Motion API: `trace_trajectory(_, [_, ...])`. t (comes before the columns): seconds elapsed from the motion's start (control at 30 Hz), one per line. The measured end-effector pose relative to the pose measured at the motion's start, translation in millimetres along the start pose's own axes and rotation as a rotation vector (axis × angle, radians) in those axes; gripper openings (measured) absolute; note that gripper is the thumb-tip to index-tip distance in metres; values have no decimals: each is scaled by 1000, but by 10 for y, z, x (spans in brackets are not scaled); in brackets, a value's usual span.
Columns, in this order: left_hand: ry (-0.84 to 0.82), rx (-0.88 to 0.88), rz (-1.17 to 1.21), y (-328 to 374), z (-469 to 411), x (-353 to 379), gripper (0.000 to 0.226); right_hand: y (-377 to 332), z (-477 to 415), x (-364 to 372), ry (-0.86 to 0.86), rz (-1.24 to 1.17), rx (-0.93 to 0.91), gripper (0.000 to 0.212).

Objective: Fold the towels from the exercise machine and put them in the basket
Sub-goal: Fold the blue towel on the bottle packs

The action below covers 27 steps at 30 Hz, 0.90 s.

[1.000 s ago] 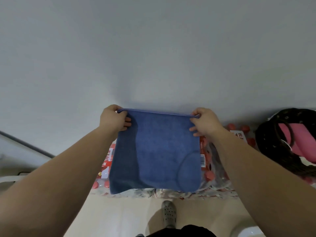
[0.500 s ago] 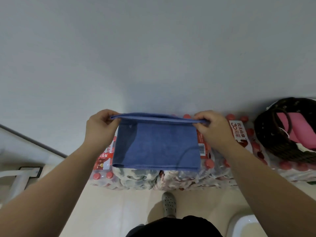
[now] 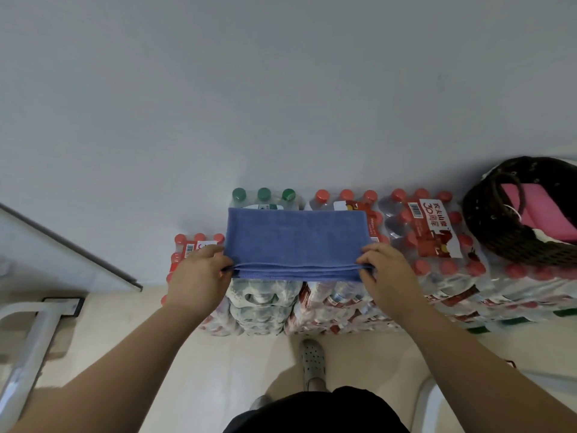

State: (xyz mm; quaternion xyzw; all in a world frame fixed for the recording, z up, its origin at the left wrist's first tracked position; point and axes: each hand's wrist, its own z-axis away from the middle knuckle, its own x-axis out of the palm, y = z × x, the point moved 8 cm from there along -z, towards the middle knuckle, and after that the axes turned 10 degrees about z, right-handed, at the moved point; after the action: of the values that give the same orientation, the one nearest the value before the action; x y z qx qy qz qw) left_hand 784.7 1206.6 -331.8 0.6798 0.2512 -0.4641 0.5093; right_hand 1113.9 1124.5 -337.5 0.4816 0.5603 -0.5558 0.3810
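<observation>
Towel [image 3: 296, 242], blue and folded into a flat layered band, lies on top of the shrink-wrapped bottle packs [image 3: 434, 242] stacked on the floor [image 3: 218, 370] against the wall [image 3: 281, 89]. Its stacked near edges line up along the front edge of the packs.

At the far left a white metal frame [image 3: 28, 339] stands on the floor, well apart from the packs, with bare floor between them. The left hand [image 3: 196, 276] is at the towel's near left corner, its fingers [image 3: 225, 266] curled and pinching the layered edge there. Behind the towel's far edge three green-capped bottles [image 3: 263, 194] show against the wall. The right hand [image 3: 387, 276] mirrors the left at the near right corner, fingers [image 3: 364, 260] pinching the same stacked edge.

Right of the towel the tops of the packs are uncovered, showing red caps and a red-and-white label. Further right, near the right end of the packs, a dark woven basket [image 3: 512, 248] stands on them with a pink towel [image 3: 543, 214] inside, apart from the blue one. Below, on the floor in front of the packs, a grey shoe [image 3: 312, 360] points at the stack.
</observation>
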Motion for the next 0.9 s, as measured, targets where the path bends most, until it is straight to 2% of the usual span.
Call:
trace_trajectory(0.07, [-25,-27,-93,-16,-3,11,11,-9,57,-3,13,120,-4,15])
trace_trajectory(0.13, [-21,-78,-158,-1,-26,-32,36,-87,85,-58,25,257,-12,32])
trace_trajectory(0.2, [47,-89,-130,90,-98,-118,50,-216,26,-136,39,304,-11,42])
trace_trajectory(0.27, [44,-74,-109,217,-229,-111,52,-362,-142,-170,46,309,-11,41])
trace_trajectory(0.33, [-51,-59,-142,351,-382,36,51,-523,-385,-134,6,279,-13,42])
trace_trajectory(0.47, [-213,-80,-176,437,-609,426,67,-667,-801,273,-285,283,-1,67])
trace_trajectory(0.57, [-257,-129,-185,350,-633,594,75,-505,-793,540,-407,328,-19,78])
trace_trajectory(0.73, [-284,-170,-235,364,-547,772,83,-253,-703,554,-344,361,-83,87])
trace_trajectory(0.9, [-272,-200,-243,512,-675,872,88,-58,-771,559,-380,375,-83,89])
